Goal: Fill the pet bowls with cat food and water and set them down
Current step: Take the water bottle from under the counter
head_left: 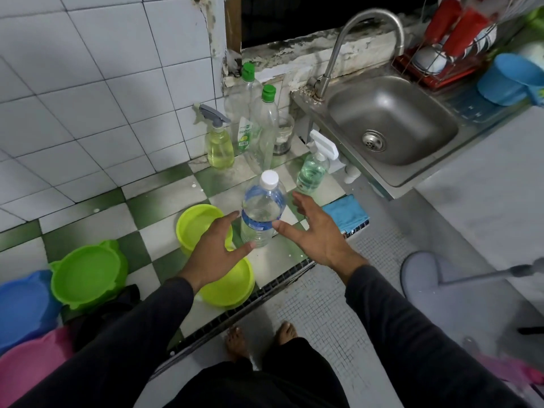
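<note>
A clear water bottle [263,210] with a white cap and blue label stands upright on the green-and-white tiled counter [159,201]. My left hand [216,245] and my right hand [316,231] hover on either side of it with fingers spread, holding nothing. My right thumb tip is close to the bottle's label; whether it touches I cannot tell. Two yellow-green bowls lie by my left hand: one [198,223] behind it, one [229,285] below my wrist. A green cat-eared bowl [88,273], a blue bowl [25,304] and a pink bowl [32,369] sit at the left.
Spray bottles [219,145], green-capped bottles [266,131] and a glass jar stand at the back against the tiled wall. A steel sink [391,125] with a tap lies to the right, beside a blue cloth [347,213], a dish rack and a blue scoop. A mop stands on the floor.
</note>
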Available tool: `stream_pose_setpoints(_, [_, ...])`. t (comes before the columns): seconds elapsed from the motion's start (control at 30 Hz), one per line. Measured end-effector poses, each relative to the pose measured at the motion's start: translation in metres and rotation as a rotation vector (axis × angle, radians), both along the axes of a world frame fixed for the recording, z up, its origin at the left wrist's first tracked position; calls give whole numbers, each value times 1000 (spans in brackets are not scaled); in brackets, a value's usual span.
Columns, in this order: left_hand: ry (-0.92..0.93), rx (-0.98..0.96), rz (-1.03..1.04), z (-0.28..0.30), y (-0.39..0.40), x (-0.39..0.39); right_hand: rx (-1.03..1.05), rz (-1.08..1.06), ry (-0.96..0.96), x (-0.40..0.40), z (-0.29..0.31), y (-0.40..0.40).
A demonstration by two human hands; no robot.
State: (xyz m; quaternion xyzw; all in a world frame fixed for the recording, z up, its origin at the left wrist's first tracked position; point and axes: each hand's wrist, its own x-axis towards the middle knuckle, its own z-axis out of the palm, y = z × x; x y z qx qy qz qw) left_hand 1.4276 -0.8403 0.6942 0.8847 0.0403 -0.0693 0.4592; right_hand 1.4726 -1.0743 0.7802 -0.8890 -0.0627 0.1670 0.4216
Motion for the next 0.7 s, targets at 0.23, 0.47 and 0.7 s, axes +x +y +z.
stream_pose_setpoints(0.23, [11, 234, -22, 35, -10, -26, -325, 143, -19, -30, -18, -24])
stream_pose_setpoints(0.47, [23, 427, 12, 55, -32, -74, -660, 326, -147, -67, -21, -49])
stream_pose_setpoints(0.7, [-1, 597, 39, 62, -51, -134, -694, 405, -206, -103, -11, -62])
